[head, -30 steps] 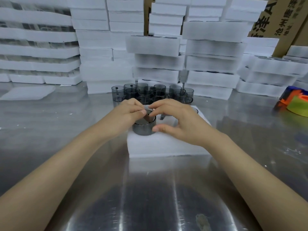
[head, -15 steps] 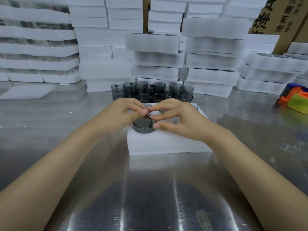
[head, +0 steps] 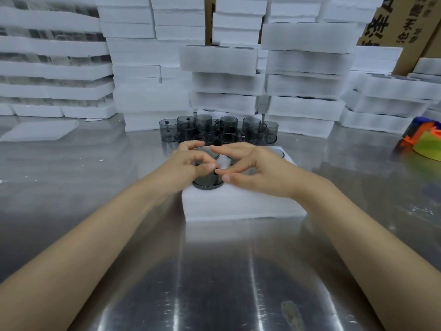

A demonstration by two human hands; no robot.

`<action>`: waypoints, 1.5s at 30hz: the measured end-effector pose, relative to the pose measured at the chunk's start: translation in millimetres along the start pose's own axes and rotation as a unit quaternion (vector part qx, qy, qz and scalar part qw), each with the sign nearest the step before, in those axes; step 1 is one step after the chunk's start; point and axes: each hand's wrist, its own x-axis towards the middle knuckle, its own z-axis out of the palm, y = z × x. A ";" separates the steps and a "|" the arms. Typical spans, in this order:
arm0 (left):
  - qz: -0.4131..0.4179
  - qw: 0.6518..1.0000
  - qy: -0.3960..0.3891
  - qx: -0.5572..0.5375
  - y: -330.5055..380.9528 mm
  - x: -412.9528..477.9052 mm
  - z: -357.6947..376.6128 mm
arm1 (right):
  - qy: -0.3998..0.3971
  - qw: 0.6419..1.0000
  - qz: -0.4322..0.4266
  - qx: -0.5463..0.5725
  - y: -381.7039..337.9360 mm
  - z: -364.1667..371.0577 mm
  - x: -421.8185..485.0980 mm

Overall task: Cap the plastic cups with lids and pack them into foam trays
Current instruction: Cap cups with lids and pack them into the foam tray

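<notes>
To seat the capped cup [head: 207, 183] at the foam tray's [head: 238, 206] near-left corner, my left hand [head: 188, 163] curls over it, grip unclear, while my right hand [head: 253, 173] touches it with loosely straight fingers.

Both forearms reach forward and converge, left hand [head: 188, 163] curled, right hand [head: 257, 170] loosely extended.

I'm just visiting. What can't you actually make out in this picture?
Head view only:
- The dark cup in the foam tray: the left hand and right hand cover its top, so the lid's seating is unclear.
- The left hand's grip: motion-blurred.
- The tray's far pockets: mostly behind the right hand.
- The colourful object: cut off by the right edge.
- The cardboard box print: cut off by the top edge.
</notes>
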 end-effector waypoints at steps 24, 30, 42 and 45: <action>-0.075 0.984 0.082 -0.142 -19.7 21.1 -0.6 | 0.014 0.894 0.247 -0.373 29.4 -11.9 87.4; -0.074 0.987 0.053 -0.135 -22.6 27.6 -3.9 | 0.032 0.900 0.254 -0.353 31.9 -7.0 87.8; -0.054 0.993 0.058 -0.087 -15.8 23.9 -2.8 | 0.170 0.928 0.199 -0.264 28.3 -5.9 59.9; -0.057 0.991 0.061 -0.103 -15.9 21.3 -1.1 | 0.243 0.934 0.163 -0.205 26.5 -8.7 42.5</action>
